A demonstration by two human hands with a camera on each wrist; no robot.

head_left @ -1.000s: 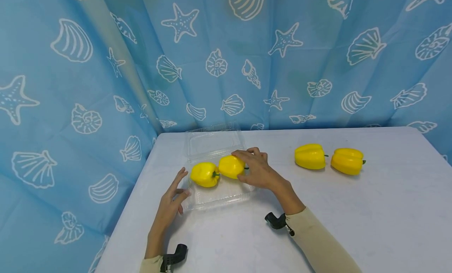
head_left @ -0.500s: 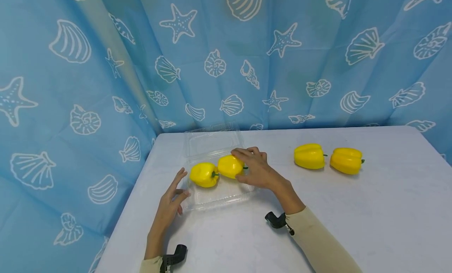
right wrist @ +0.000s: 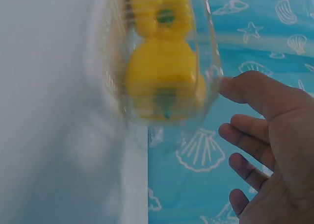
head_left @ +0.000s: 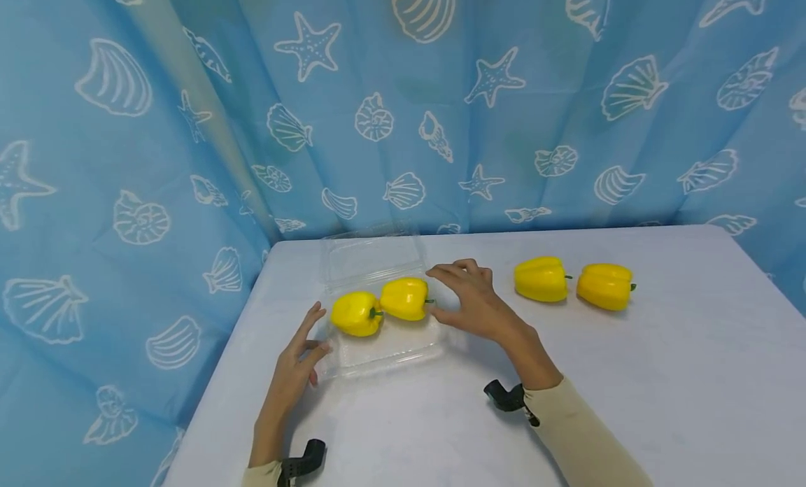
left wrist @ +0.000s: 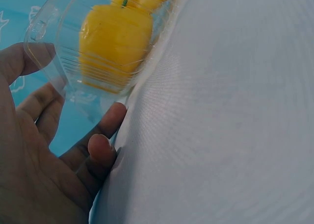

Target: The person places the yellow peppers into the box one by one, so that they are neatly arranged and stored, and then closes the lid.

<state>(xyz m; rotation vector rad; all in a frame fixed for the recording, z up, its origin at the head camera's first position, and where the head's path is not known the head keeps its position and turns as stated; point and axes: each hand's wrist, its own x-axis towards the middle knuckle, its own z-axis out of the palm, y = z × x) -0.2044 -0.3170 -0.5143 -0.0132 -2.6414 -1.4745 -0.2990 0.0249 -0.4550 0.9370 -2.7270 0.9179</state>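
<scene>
Two yellow bell peppers lie side by side in an uncovered clear plastic clamshell container [head_left: 384, 364]: the left pepper [head_left: 355, 314] and the right pepper [head_left: 404, 299]. My left hand [head_left: 292, 364] is at the container's left side, its fingers loosely spread. In the left wrist view, the fingertips [left wrist: 41, 52] touch the clear wall. My right hand [head_left: 475, 301] is just right of the right pepper, thumb and fingers spread apart with nothing between them. A visible gap separates it from that pepper. In the right wrist view, the container is blurred, with the thumb tip near its rim.
Two more yellow bell peppers, one [head_left: 541, 279] left of the other [head_left: 606, 287], lie on the white-covered table [head_left: 630, 389] to the right. The container's lid [head_left: 374, 256] lies folded back near the rear edge. A blue shell-print curtain [head_left: 352, 123] hangs behind.
My right hand has let go of the right pepper and drawn back to the right. The left hand keeps its place beside the container. The head view has shifted slightly.
</scene>
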